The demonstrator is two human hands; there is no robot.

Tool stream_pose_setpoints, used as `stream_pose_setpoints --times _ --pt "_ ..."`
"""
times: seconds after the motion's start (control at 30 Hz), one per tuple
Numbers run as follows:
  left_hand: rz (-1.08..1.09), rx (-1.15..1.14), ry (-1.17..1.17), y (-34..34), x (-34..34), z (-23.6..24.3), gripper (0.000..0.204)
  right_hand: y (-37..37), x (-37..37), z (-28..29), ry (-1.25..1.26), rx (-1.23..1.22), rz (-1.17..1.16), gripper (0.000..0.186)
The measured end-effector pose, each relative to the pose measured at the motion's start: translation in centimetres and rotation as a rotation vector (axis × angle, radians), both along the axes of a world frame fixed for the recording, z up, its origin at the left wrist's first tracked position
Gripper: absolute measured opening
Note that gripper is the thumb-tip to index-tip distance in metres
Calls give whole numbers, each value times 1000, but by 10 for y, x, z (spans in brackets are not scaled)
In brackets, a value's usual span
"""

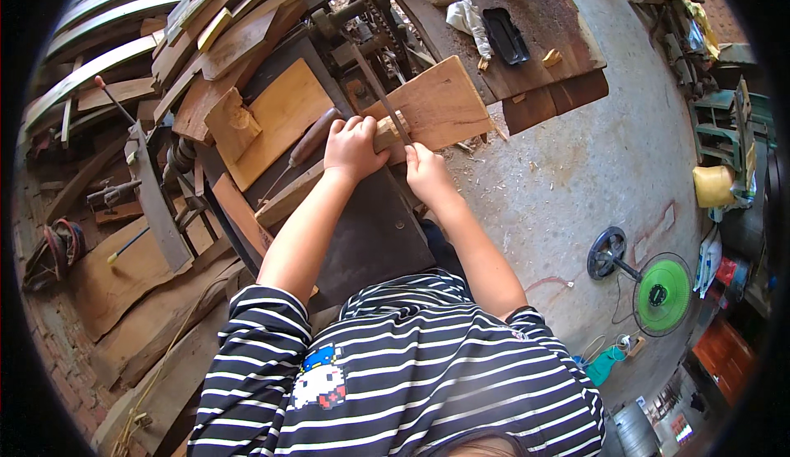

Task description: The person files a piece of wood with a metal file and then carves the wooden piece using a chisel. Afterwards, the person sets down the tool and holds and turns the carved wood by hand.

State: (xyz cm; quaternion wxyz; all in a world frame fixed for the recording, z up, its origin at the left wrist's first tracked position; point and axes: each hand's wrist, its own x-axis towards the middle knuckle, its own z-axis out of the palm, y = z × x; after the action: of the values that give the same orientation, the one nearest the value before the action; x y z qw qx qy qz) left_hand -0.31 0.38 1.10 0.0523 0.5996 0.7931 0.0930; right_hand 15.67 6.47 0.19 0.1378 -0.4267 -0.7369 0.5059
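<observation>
My left hand (354, 148) is closed on a wooden strip (296, 187) lying diagonally over the dark machine bed (370, 235). Fingers of my right hand (426, 175) are wrapped round the near end of a long narrow tool (378, 90), like a file or rasp, which crosses the strip. Just left of my left hand lies a tool with a wooden handle (313, 140) and thin metal shaft. A flat board (448, 103) extends rightward behind my hands, and another board (288, 107) with a rough offcut (233, 125) on it lies to the left.
Stacked planks (115, 37) crowd the left. A worktable (543, 4) at the back holds a black tray (504, 35). On the concrete floor (559, 185) at right stand a green fan (662, 292), scattered shavings and, farther right, a yellow container (713, 186).
</observation>
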Motion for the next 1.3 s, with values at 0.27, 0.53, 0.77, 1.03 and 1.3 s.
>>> stream_pose_setpoints --times 0.27,0.53,0.77,1.03,1.3 --pt "-4 89 20 -2 -2 -6 44 -2 -5 1 -106 -7 -40 32" --pt "8 -3 -5 1 -1 -7 44 -30 7 -8 -172 59 -4 29" --pt "8 6 9 -4 -3 -4 47 -51 70 0 -147 -39 10 22" --pt "7 -11 2 1 0 -4 45 1 21 3 -100 32 -25 28" --pt "-2 18 7 0 -1 0 44 -30 25 -2 -179 -28 21 27"
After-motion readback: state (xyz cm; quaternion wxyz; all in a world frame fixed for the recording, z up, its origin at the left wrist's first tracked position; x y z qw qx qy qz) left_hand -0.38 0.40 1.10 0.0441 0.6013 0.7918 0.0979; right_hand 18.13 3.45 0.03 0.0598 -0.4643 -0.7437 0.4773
